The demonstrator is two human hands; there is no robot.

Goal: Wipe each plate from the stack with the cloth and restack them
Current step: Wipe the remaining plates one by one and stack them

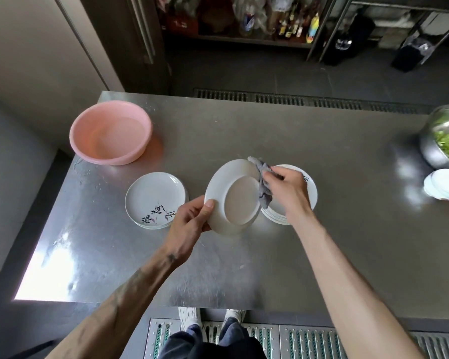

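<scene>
Left hand (192, 221): gripped the plate (231, 195) by its near rim, thumb on the underside, likely steadying it off the table (322, 242) for wiping.
Right hand (287, 187): pinched the grey cloth (263, 182) against the plate's far-right rim.
Plate: between both hands, tilted, foot ring facing up; its visible oval ran near to far.
Stacks: left stack (153, 198) beside the left hand; right stack (313, 190) beneath the right hand.
</scene>
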